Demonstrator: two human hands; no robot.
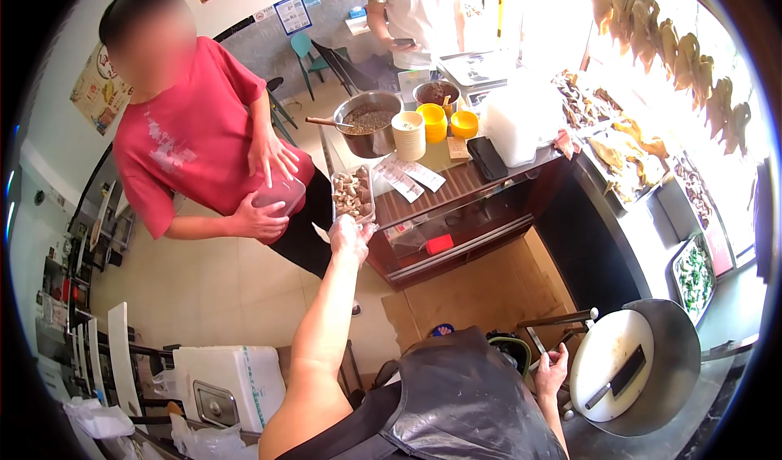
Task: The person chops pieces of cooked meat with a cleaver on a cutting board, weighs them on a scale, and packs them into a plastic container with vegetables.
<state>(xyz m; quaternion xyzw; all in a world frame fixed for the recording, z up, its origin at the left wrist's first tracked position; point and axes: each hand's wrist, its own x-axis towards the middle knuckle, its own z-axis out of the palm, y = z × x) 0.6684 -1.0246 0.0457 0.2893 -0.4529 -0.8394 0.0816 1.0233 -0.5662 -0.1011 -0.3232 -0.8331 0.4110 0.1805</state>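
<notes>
My left hand [349, 237] reaches far forward and grips the near end of a clear plastic container [353, 192] filled with chopped pieces of food. Something thin and whitish, perhaps a plastic glove, shows about its fingers. Low at the right, my right hand [551, 369] is closed around a narrow metal object [536, 341] that I cannot identify. Beside it, a cleaver [623, 374] lies on a round white chopping board [589, 350] set in a wide metal pan [675, 362]. A person in a red shirt [201, 136] holds a clear plastic container or lid [282, 198] facing me.
On the counter [427, 206] stand a large steel pot [368, 124], stacked yellow bowls [432, 123], paper receipts [400, 181] and a black phone [487, 158]. Trays of cooked meat [629, 154] line the right, below hanging poultry [644, 29]. Another person [409, 14] stands beyond.
</notes>
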